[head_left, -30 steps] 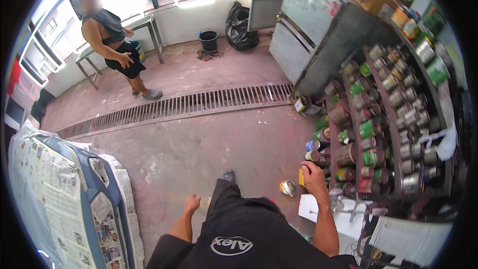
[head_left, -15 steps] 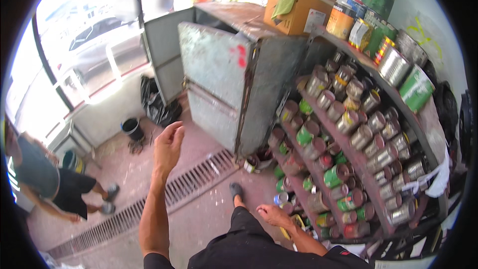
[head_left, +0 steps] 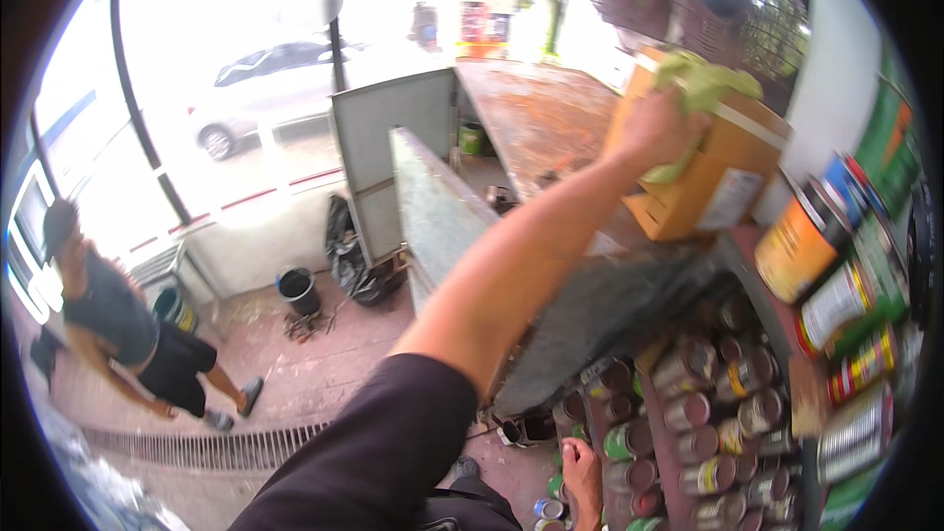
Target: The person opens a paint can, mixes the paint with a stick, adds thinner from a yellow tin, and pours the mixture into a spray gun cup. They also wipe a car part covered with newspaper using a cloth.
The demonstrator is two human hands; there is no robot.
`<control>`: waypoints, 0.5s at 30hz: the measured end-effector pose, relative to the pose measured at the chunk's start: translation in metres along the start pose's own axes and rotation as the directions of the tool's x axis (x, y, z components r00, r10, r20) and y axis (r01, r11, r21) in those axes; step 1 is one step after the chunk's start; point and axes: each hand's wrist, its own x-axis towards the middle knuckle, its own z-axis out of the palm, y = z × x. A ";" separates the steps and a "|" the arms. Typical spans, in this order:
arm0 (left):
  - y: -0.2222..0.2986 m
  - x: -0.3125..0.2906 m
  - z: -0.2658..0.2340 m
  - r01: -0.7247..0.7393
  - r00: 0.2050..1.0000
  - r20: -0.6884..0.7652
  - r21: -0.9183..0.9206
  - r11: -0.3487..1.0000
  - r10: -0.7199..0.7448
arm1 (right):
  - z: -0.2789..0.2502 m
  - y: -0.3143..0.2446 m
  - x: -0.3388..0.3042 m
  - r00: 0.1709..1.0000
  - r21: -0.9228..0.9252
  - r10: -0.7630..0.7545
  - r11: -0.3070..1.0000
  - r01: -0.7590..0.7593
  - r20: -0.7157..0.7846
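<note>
My left hand (head_left: 661, 128) reaches up across the view to a yellow-green cloth (head_left: 700, 84) draped over a cardboard box (head_left: 678, 199). Its fingers are closed on the cloth, partly hidden by it. The box stands on the rusty top of a metal cabinet (head_left: 541, 123). Low down, my right hand (head_left: 582, 470) hangs beside shelves of used cans (head_left: 629, 441), fingers curled in and nothing visible in them.
A grey cabinet door (head_left: 438, 202) stands ajar. Paint cans (head_left: 801, 241) line the upper shelf at right. A black bucket (head_left: 297, 289) and a black bag (head_left: 356, 261) sit by the low wall. Another person (head_left: 113, 305) stands left, near a floor grate (head_left: 206, 447).
My left hand has risen from over the floor and taken hold of the cloth on the box. The view has swung toward the cabinet top. My right hand stays low by the cans.
</note>
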 end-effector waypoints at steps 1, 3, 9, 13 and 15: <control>-0.009 0.011 0.011 -0.028 0.999 -0.048 -0.121 0.992 0.022 | 0.001 0.001 0.005 1.000 0.014 -0.004 1.000 0.004 0.008; -0.005 0.019 -0.006 -0.103 0.963 -0.268 -0.232 0.967 0.038 | 0.010 -0.005 0.011 0.999 0.049 -0.018 0.999 0.016 0.048; 0.046 -0.037 -0.121 -0.536 0.776 -0.628 -0.603 0.591 0.063 | 0.034 -0.053 0.031 0.918 0.149 -0.086 0.988 0.030 0.387; 0.025 -0.195 -0.174 -0.505 0.705 -0.682 -0.291 0.813 0.194 | 0.054 -0.067 0.063 0.785 0.195 -0.157 0.980 0.046 0.600; 0.011 -0.328 -0.202 -0.305 0.851 -0.517 -0.348 0.887 0.090 | 0.075 -0.094 0.061 0.673 0.323 -0.190 0.943 -0.077 0.715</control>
